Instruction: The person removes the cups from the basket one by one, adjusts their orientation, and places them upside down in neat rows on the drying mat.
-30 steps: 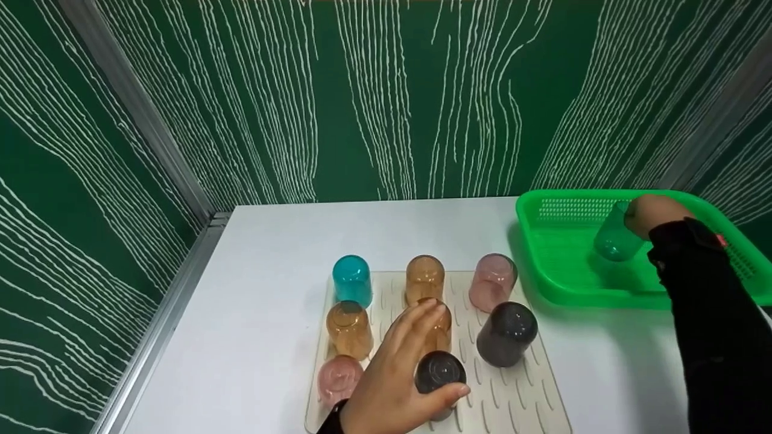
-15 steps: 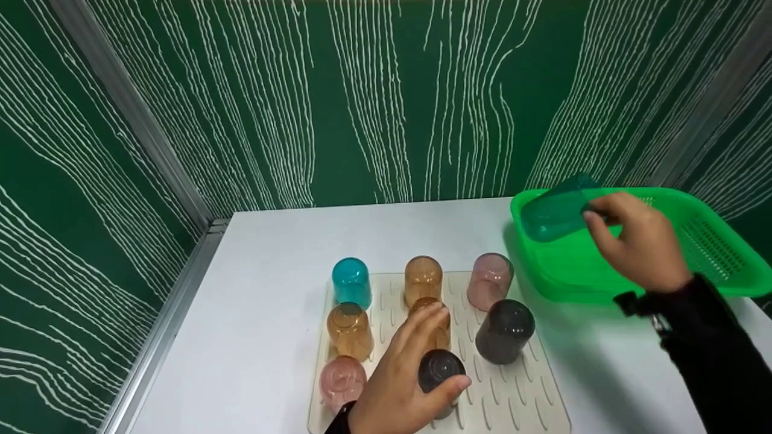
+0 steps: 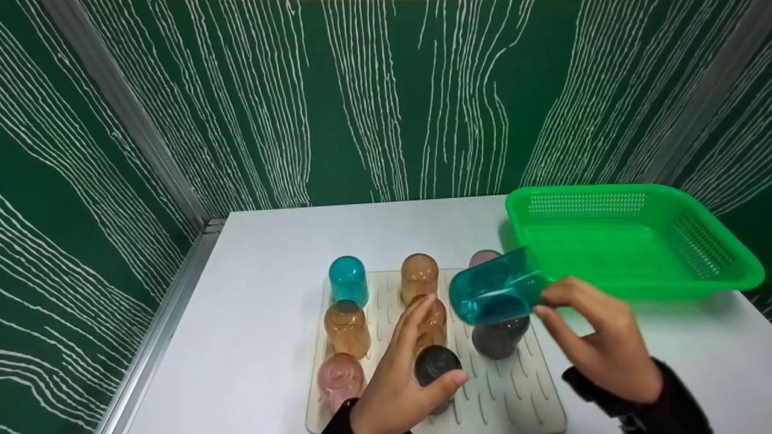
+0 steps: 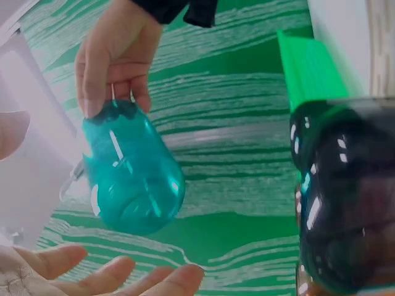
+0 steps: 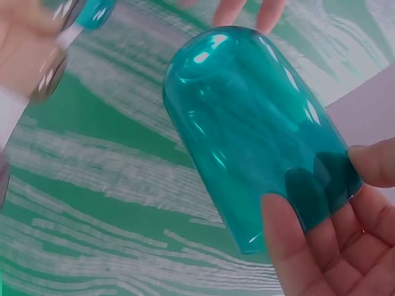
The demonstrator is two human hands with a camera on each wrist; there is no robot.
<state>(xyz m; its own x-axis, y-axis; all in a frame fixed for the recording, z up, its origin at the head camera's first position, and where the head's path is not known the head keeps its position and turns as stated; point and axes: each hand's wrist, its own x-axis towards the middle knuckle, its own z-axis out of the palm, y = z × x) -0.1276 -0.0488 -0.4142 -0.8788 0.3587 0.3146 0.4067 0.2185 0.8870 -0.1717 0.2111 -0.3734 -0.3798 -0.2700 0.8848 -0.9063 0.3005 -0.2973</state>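
A teal see-through cup (image 3: 491, 295) is tilted on its side in the air above the mat's right part, its closed end to the left. My right hand (image 3: 603, 343) pinches it near the open rim; the right wrist view shows thumb and fingers (image 5: 287, 240) on either side of that rim. My left hand (image 3: 395, 377), fingers extended and thumb apart, is beside a dark grey cup (image 3: 437, 364) at the mat's front. In the left wrist view, a gap separates the left fingers (image 4: 102, 277) from the teal cup. An amber cup (image 3: 431, 319) is partly hidden by the left hand.
Several upside-down cups stand on a cream ridged mat (image 3: 518, 398), among them a blue cup (image 3: 348, 280), a pink cup (image 3: 341, 380) and another dark cup (image 3: 500, 340). A green basket (image 3: 633, 289) sits at the back right. A green patterned wall (image 3: 362, 120) rises behind the white table.
My right hand has lifted the teal cup out of the green basket and brought it left and nearer, over the mat. My left hand has stayed almost in place.
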